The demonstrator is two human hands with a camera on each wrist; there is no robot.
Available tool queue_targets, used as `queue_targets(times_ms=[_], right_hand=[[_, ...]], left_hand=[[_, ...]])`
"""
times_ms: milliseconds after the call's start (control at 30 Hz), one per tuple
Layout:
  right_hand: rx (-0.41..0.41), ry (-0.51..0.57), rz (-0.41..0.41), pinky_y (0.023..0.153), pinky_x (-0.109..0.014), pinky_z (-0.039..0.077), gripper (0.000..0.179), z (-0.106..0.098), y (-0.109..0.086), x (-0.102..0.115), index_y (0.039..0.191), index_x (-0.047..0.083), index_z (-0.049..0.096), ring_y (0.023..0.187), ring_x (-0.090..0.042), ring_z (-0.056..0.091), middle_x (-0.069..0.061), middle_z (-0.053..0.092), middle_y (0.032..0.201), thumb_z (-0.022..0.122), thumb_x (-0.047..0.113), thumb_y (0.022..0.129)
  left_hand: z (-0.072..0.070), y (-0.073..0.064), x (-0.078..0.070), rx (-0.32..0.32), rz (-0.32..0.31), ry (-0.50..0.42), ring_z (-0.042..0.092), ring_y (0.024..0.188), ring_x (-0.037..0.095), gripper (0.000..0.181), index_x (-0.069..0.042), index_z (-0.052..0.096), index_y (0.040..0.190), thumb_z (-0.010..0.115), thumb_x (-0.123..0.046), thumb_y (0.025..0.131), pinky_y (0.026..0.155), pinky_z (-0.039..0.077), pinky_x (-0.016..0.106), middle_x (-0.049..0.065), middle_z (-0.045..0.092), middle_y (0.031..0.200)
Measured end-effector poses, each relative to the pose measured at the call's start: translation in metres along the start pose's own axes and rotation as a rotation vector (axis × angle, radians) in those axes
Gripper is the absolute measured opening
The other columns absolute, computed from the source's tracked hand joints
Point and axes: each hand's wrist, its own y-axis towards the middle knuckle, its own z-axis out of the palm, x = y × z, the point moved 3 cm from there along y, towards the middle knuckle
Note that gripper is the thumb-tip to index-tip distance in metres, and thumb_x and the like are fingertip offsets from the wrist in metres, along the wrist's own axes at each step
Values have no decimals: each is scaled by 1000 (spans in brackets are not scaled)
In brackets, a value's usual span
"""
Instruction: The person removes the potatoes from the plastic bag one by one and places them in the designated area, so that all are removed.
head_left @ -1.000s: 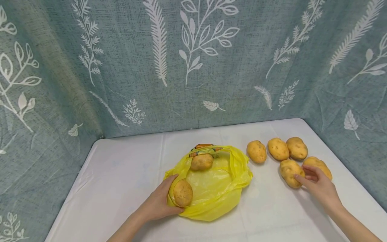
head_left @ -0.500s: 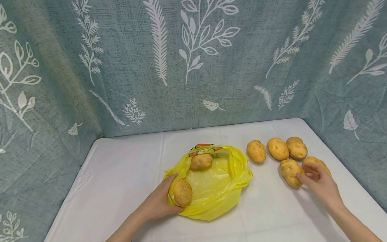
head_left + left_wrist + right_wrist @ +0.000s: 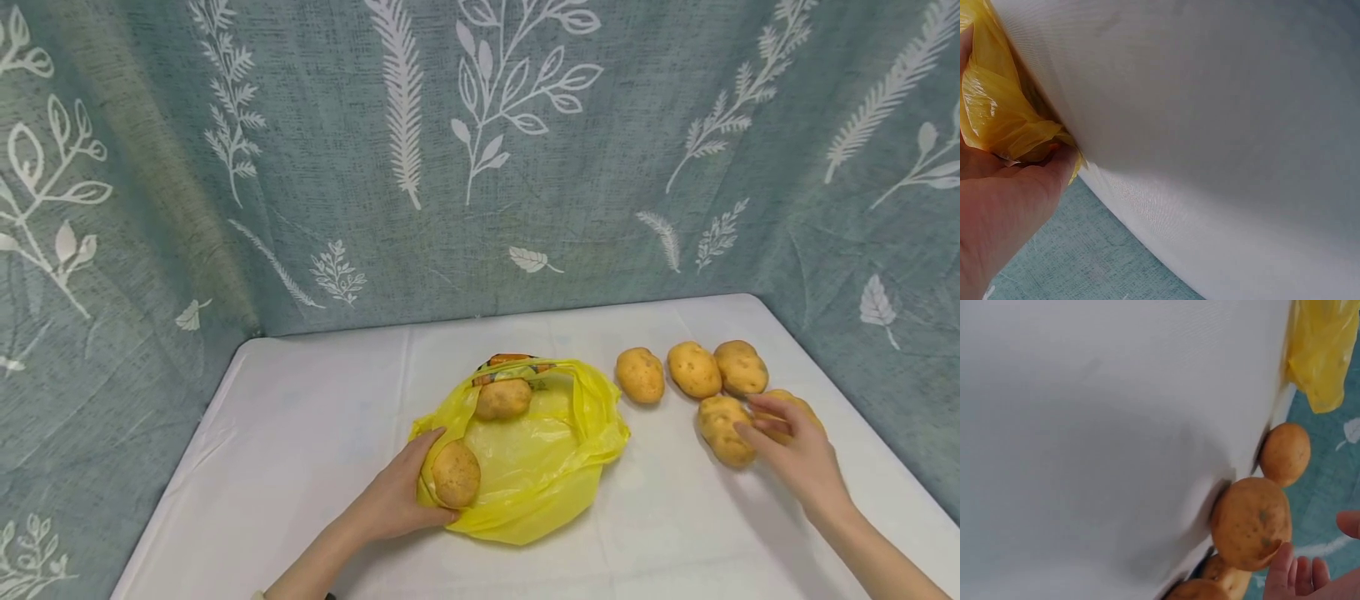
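Note:
A yellow plastic bag (image 3: 540, 500) lies with its mouth spread wide on the table. Inside it are two potatoes, one at the left side (image 3: 456, 473) and one at the back (image 3: 504, 398). My left hand (image 3: 401, 492) grips the bag's left side, fingers and thumb curled around it; the left wrist view shows the yellow film (image 3: 1004, 106) bunched in that hand. On the right, my right hand (image 3: 802, 458) is beside the nearest loose potato (image 3: 723, 432), fingers apart and loosely bent. In the right wrist view its fingertips are right at a potato (image 3: 1250, 522).
Several more potatoes lie at the back right: one close to the bag (image 3: 640, 375), two side by side (image 3: 693, 369), and one partly hidden behind my right hand (image 3: 806, 406). A white cloth (image 3: 315, 417) covers the table. A patterned blue-green curtain (image 3: 420, 267) encloses it.
My right hand's fingers have spread slightly and its thumb has shifted a little off the potato. The view has moved slightly. The left hand and the bag stay as they were.

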Motion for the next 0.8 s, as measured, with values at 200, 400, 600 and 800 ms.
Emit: queue_targets(times_ms=[200,400,600,800], right_hand=[[50,19,-2,71,-7,45,56,9,4,13,136,1,50,89,16,47,0,57,121,67,32,93],[77,34,-16,67,-13,49,52,17,6,28,136,1,51,88,15,47,-15,53,128,65,30,95],[107,101,-32,72,-11,48,52,26,9,44,136,2,51,93,11,51,-5,56,125,66,30,94],[178,104,10,77,-18,47,57,42,14,60,140,7,48,102,-1,52,-13,52,136,64,38,94]], left_hand=[[0,0,0,2,6,-3,33,138,41,109,-11,29,152,87,-48,67,104,33,63,18,32,153],[0,0,-1,7,12,-10,33,138,41,109,-11,29,152,87,-47,67,104,33,63,19,32,153],[0,1,-1,6,15,-11,33,137,41,109,-10,29,152,87,-47,67,104,33,63,19,33,152],[0,0,0,-2,22,4,34,137,42,110,-9,29,152,88,-46,67,103,34,63,20,33,152]])
